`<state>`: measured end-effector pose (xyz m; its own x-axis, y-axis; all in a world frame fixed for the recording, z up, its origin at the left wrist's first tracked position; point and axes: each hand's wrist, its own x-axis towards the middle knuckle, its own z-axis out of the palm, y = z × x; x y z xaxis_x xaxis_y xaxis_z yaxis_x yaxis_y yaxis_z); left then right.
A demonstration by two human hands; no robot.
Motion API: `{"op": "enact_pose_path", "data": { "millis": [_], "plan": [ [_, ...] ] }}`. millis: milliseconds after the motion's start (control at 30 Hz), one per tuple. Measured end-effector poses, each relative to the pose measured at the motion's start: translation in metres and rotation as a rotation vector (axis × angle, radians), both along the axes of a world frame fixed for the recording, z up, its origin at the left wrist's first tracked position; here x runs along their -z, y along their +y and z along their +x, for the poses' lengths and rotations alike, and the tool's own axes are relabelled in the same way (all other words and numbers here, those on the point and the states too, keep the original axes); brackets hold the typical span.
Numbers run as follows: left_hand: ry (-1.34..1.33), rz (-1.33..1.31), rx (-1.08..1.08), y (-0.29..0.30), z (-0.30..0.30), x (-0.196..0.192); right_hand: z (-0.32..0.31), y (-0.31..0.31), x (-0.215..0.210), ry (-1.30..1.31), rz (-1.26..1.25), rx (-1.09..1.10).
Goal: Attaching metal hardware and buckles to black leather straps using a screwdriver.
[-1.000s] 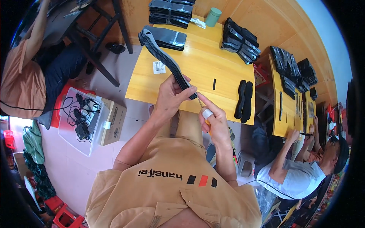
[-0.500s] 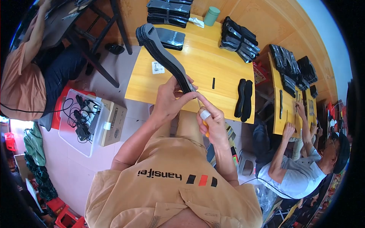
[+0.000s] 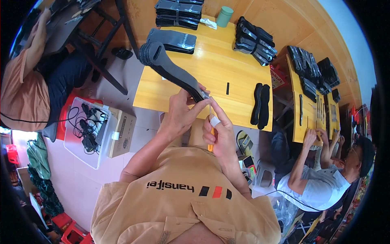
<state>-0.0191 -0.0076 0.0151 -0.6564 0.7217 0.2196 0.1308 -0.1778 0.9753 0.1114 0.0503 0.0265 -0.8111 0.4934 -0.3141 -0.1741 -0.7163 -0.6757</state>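
My left hand is closed round the near end of a long grey-and-black padded fabric strap. The strap slants up to the left over the table and curves into a rounded far end with a slot. In my right hand is a thin-shafted tool with an orange handle; whether it is a screwdriver or an awl I cannot tell. White tape wraps one of the right fingers. The shaft points up to the strap's near end, beside my left thumb, and my right forefinger reaches there too. Its tip is hidden.
On the yellow table lie a small black strip, two dark straps, strap bundles and a green canister. A clear bin of cables stands left on the floor. A person works at the right table.
The strap's far end has dropped and swung slightly left, showing more of its grey face. My right hand has turned and shifted slightly left, so more of the orange handle shows.
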Motion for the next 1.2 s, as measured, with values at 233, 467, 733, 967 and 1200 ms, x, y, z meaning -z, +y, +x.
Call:
{"op": "enact_pose_path", "data": {
  "millis": [233, 467, 733, 967, 1200],
  "plan": [
    [0.025, -0.085, 0.048, -0.004, -0.012, -0.009, -0.003, 0.011, 0.015, -0.24, 0.909, 0.12],
    [-0.354, -0.018, 0.366, -0.005, -0.029, -0.01, 0.014, 0.048, 0.01, -0.167, 0.591, -0.287],
    [-0.388, -0.065, 0.222, 0.003, -0.022, 0.001, -0.007, 0.023, 0.035, -0.161, 1.433, 0.205],
    [-0.504, -0.11, 0.365, -0.004, -0.039, 0.004, 0.002, 0.046, 0.003, -0.211, 0.388, -0.307],
    [-0.432, -0.257, 0.187, 0.001, -0.025, 0.008, -0.004, 0.04, 0.017, -0.326, 0.998, -0.169]
  ]
}}
